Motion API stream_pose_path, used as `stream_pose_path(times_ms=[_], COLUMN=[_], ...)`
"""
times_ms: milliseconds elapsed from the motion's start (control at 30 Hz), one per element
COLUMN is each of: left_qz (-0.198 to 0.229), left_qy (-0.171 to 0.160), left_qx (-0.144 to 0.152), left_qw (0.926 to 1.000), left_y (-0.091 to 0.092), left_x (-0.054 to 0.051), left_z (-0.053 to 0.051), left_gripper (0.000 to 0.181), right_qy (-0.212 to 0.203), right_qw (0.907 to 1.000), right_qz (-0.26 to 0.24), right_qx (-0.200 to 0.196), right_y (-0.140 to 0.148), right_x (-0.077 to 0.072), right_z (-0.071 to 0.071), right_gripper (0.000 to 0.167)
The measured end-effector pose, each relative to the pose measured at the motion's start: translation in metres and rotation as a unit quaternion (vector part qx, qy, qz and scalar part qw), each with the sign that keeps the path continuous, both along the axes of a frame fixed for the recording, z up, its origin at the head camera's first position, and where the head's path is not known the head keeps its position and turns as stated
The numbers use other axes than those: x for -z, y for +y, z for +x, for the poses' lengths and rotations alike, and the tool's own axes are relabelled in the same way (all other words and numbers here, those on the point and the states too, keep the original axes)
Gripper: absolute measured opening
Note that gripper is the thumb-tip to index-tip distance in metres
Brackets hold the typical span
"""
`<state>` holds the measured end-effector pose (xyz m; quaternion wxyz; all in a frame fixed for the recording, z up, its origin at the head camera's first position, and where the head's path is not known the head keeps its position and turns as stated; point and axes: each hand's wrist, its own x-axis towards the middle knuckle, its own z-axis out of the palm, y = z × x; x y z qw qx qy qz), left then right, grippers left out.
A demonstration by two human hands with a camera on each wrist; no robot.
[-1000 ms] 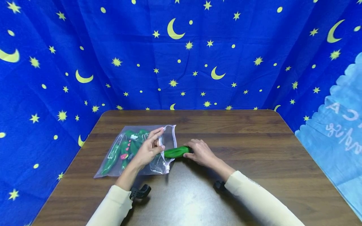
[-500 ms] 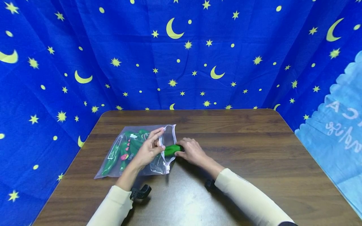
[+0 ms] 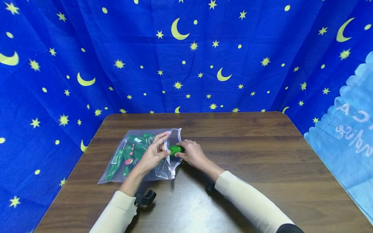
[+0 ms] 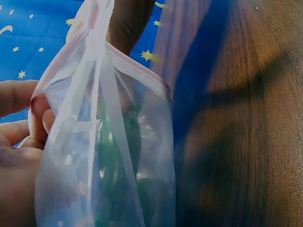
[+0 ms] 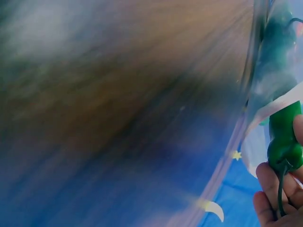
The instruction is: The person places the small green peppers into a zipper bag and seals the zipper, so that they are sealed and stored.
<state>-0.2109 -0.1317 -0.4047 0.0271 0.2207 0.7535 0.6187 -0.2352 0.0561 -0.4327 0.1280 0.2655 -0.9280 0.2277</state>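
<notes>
A clear zip bag (image 3: 158, 174) with white edging and a strawberry print lies on the table, several green peppers (image 3: 112, 166) inside it. My left hand (image 3: 151, 157) pinches the near edge of its mouth between thumb and fingers, holding it apart. At that mouth my right hand (image 3: 192, 153) grips a long green pepper (image 3: 176, 149) by its stem end. The right wrist view shows this pepper (image 5: 284, 142) with its curved stem, its far part inside the bag. In the left wrist view the bag's plastic (image 4: 66, 175) partly veils the green shapes within.
The brown wooden table (image 3: 247, 139) extends to the right and behind the bag. A white slider (image 3: 173, 174) sits at the near corner of the bag's mouth. Blue curtain (image 3: 204, 58) with moons and stars surrounds the table's back and sides.
My right hand has moved left toward the bag, and the pepper has slid deeper into its mouth. My left hand stays in place on the bag's edge.
</notes>
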Motion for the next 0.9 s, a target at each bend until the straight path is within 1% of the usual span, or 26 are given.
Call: stream_pose_path(times_ms=[133,300,433,567,700,900], left_qz=[0.004,0.004,-0.003,-0.009,-0.007,-0.004], left_qy=[-0.004,-0.001,-0.002,-0.005,-0.003,0.002], left_qx=[0.000,0.001,0.001,-0.002,-0.004,-0.006], left_qw=[1.0000,1.0000,1.0000,0.9999,1.0000,1.0000], left_y=[0.001,0.001,0.001,0.000,0.000,0.000], left_x=[-0.001,-0.001,-0.001,-0.001,-0.002,-0.002], left_z=[0.000,0.001,0.001,0.001,0.001,0.001], left_gripper=[0.065,0.066,0.066,0.067,0.067,0.067], right_qy=[-0.017,-0.017,-0.020,-0.040,-0.064,-0.089], right_qw=[0.9997,0.9993,0.9992,0.9983,0.9962,0.9923], right_qz=[0.005,0.014,-0.002,-0.032,-0.055,-0.086], right_qx=[-0.013,-0.032,-0.035,-0.028,-0.018,0.002], right_y=[-0.005,-0.004,0.003,0.013,0.024,0.040], right_x=[-0.001,0.001,0.002,0.000,-0.001,0.000], right_z=[0.000,0.000,0.001,0.004,0.006,0.008], right_gripper=[0.044,0.043,0.040,0.038,0.038,0.038])
